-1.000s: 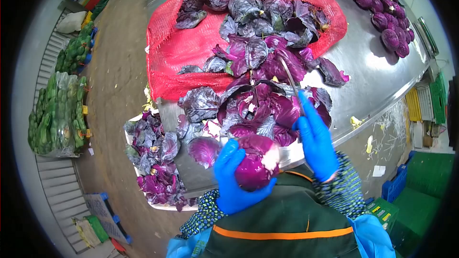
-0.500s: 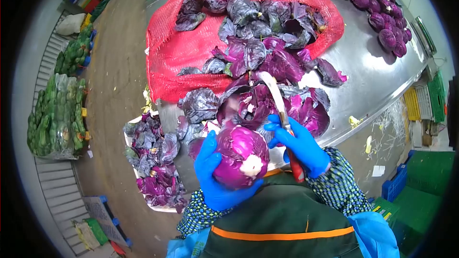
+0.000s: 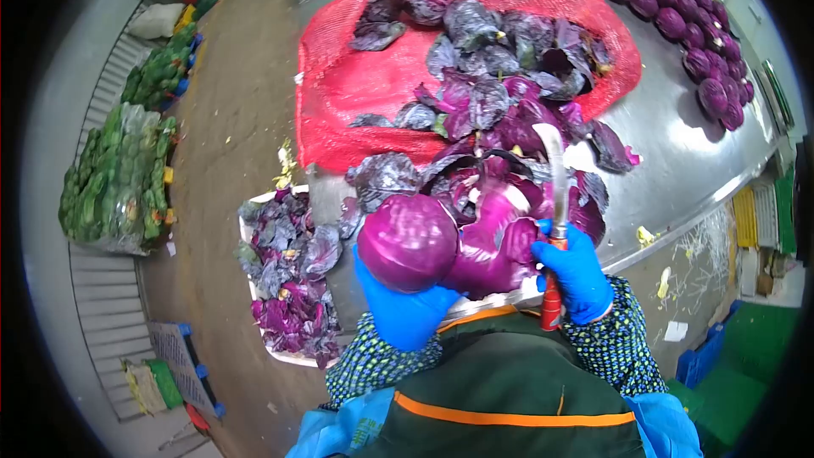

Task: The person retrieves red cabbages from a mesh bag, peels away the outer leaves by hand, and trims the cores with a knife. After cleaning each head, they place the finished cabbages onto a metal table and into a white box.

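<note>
Apron: a dark green apron [image 3: 509, 382] with an orange stripe fills the near edge of the view, with patterned sleeves on either side.
Left hand: the left hand [image 3: 405, 309], in a blue glove, cups a red cabbage [image 3: 409, 240] from below, fingers curled up around its underside.
Red cabbage: round and glossy, held just above the near edge of the steel table [image 3: 678, 144], right in front of the chest.
Loose leaf: a big purple leaf [image 3: 500, 242] lies against the cabbage's right side, between the two hands (whether it is attached to the head I cannot tell).
Right hand: the right hand [image 3: 579, 271], also gloved in blue, is wrapped tight around a knife [image 3: 556, 178], whose red handle sticks out below the fist.
Knife: blade upright, its curved tip pointing away from the body, over the leaf heap.
White crate: a crate [image 3: 288, 280] of discarded purple leaves sits low, off the table's left end.
Leaf heap: trimmed dark leaves [image 3: 500, 51] are piled on the table just beyond the hands.
Red mesh sack: the sack [image 3: 373, 76] is spread under the far half of that heap.
Trimmed heads: a row of cleaned cabbages [image 3: 678, 17] lies at the far right of the table.
Floor: bagged green vegetables [image 3: 114, 178] stand well off to the left.
</note>
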The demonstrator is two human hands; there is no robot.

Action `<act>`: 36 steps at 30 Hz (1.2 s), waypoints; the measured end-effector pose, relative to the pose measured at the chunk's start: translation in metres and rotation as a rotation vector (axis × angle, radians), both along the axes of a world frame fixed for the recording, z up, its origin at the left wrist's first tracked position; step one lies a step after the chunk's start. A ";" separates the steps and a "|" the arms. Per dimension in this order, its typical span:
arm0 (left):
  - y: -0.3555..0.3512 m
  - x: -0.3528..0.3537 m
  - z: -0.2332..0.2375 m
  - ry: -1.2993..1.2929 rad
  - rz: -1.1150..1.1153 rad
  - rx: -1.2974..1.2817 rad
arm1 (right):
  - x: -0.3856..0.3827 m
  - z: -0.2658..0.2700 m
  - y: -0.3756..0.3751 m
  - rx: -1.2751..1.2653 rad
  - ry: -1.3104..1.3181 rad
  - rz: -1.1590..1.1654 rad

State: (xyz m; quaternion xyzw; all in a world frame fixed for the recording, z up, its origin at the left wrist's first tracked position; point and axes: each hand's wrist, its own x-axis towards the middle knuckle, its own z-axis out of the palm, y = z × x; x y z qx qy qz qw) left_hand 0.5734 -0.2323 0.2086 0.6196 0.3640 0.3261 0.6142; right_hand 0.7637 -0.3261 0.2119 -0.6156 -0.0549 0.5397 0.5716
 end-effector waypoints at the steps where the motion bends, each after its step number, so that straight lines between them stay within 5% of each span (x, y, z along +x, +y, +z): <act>1: 0.002 0.008 0.013 -0.017 -0.071 -0.136 | 0.004 -0.003 -0.001 0.007 -0.058 -0.007; 2: 0.003 0.005 0.008 -0.010 -0.055 -0.133 | 0.009 -0.003 -0.001 0.021 -0.098 -0.021; 4: 0.006 -0.001 -0.008 -0.969 -0.160 -1.259 | 0.023 -0.009 -0.002 0.034 -0.203 -0.062; 6: 0.007 0.003 -0.005 -0.850 -0.097 -1.282 | 0.036 -0.016 0.002 0.048 -0.261 -0.074; 7: 0.007 0.006 -0.002 -0.725 -0.040 -1.313 | 0.042 -0.029 0.004 0.100 -0.659 -0.031; 8: 0.009 0.007 0.005 -0.860 -0.051 -1.442 | 0.045 -0.036 0.006 0.152 -1.058 0.012; 11: 0.002 0.004 -0.006 -1.003 -0.195 -1.492 | 0.009 0.008 0.021 0.402 -0.753 0.135; 13: 0.001 0.007 -0.011 -0.970 -0.217 -1.530 | -0.016 0.035 0.025 0.510 -0.152 0.266; 15: 0.001 0.008 -0.013 -0.961 -0.230 -1.556 | -0.020 0.028 0.025 0.363 -0.206 0.456; 17: 0.009 -0.003 -0.013 -1.015 -0.199 -1.506 | -0.012 0.012 0.022 0.124 -0.374 0.322; 19: 0.014 -0.013 -0.010 -1.102 -0.109 -1.343 | 0.003 -0.015 0.014 0.181 -0.363 0.121; 20: 0.013 -0.005 -0.005 -0.925 -0.039 -1.136 | 0.017 -0.028 0.008 0.162 -0.392 0.217; 23: -0.001 0.027 0.003 -0.248 -0.010 -0.736 | 0.005 -0.035 0.005 0.536 0.310 0.144; 25: -0.017 0.048 0.004 -0.378 -0.292 -0.745 | -0.002 -0.037 0.015 0.344 0.472 -0.265; 26: -0.023 0.052 0.002 -0.367 -0.379 -0.551 | 0.012 -0.056 0.007 0.367 0.383 -0.351; 27: -0.025 0.050 -0.001 -0.377 -0.459 -0.360 | 0.052 -0.105 -0.028 0.383 -0.071 -0.084; 29: -0.004 0.041 -0.019 0.023 -0.611 0.169 | 0.069 -0.076 -0.033 0.914 0.852 -0.271; 31: 0.020 0.038 -0.033 0.198 -0.603 -0.065 | 0.102 -0.094 -0.054 0.567 0.279 -0.684; 33: 0.049 0.046 -0.045 0.256 -0.505 -0.219 | 0.153 -0.122 -0.099 0.507 0.456 -0.840; 36: 0.101 0.091 -0.028 0.292 -0.440 -0.078 | 0.177 -0.109 -0.105 0.568 0.343 -1.027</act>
